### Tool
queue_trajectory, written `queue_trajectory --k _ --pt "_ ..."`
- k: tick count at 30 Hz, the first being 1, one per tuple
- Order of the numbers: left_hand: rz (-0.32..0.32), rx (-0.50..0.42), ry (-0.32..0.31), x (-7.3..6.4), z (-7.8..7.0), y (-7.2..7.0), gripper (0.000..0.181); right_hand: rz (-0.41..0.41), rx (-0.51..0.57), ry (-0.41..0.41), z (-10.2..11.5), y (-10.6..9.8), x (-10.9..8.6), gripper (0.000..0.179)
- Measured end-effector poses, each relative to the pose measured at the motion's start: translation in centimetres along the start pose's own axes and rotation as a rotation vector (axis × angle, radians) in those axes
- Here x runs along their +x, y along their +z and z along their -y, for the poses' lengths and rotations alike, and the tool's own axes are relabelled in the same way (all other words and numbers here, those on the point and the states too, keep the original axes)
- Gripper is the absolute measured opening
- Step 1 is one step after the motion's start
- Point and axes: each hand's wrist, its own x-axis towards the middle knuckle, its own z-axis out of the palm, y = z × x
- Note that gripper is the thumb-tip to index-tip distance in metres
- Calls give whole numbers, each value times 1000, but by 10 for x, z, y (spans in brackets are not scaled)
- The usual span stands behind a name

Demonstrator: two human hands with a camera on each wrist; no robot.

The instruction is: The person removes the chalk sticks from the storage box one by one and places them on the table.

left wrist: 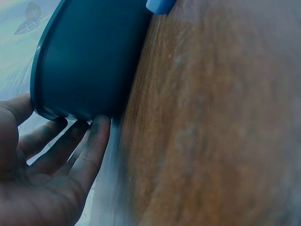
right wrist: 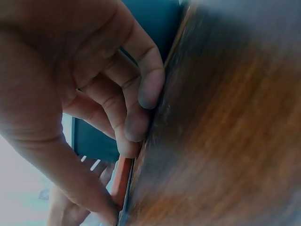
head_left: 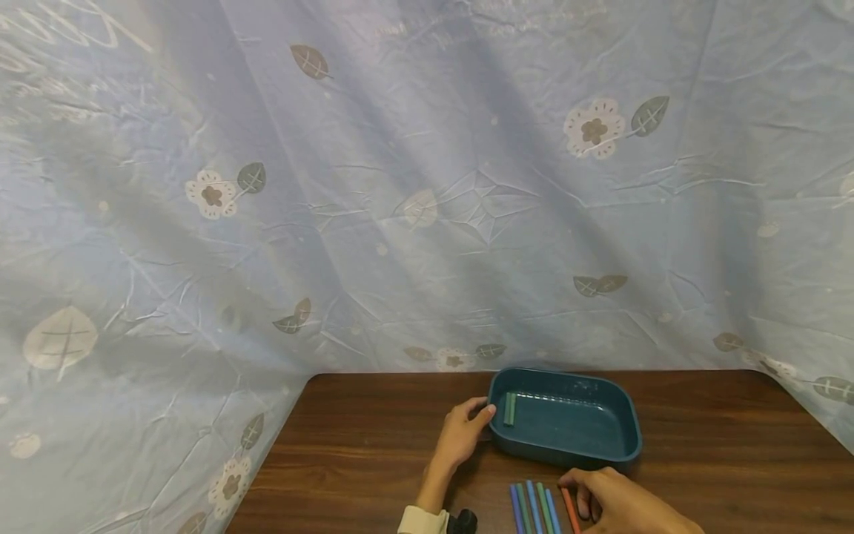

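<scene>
In the head view my left hand [head_left: 460, 434] holds the left end of a dark teal dish [head_left: 567, 454]. Its thumb is on the rim, and in the left wrist view the fingers [left wrist: 96, 146] touch the outer wall. Two short green sticks [head_left: 510, 409] lie side by side in the dish at its left. My right hand [head_left: 623, 500], in front of the dish, pinches an orange-red stick [head_left: 571, 510] lengthwise; in the right wrist view the orange stick [right wrist: 121, 183] shows between thumb and fingers, close to the tabletop.
Left of the right hand, several purple, green and blue sticks [head_left: 534, 508] lie in a row on the brown wooden table [head_left: 360, 437]. A pale blue patterned cloth [head_left: 427, 185] hangs behind and beside the table. Something dark and round [head_left: 465, 521] shows at the left wrist.
</scene>
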Motion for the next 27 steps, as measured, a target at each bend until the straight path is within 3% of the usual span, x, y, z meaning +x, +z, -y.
queue_trajectory --k 10,16,27 --pt "-15 -42 23 -2 -2 0 45 18 -55 -16 -4 0 3 71" --pt "-14 -3 14 -1 0 -1 46 -1 -44 -14 1 1 1 67" --pt "0 -28 5 0 2 0 47 1 -8 -26 6 -1 -1 66"
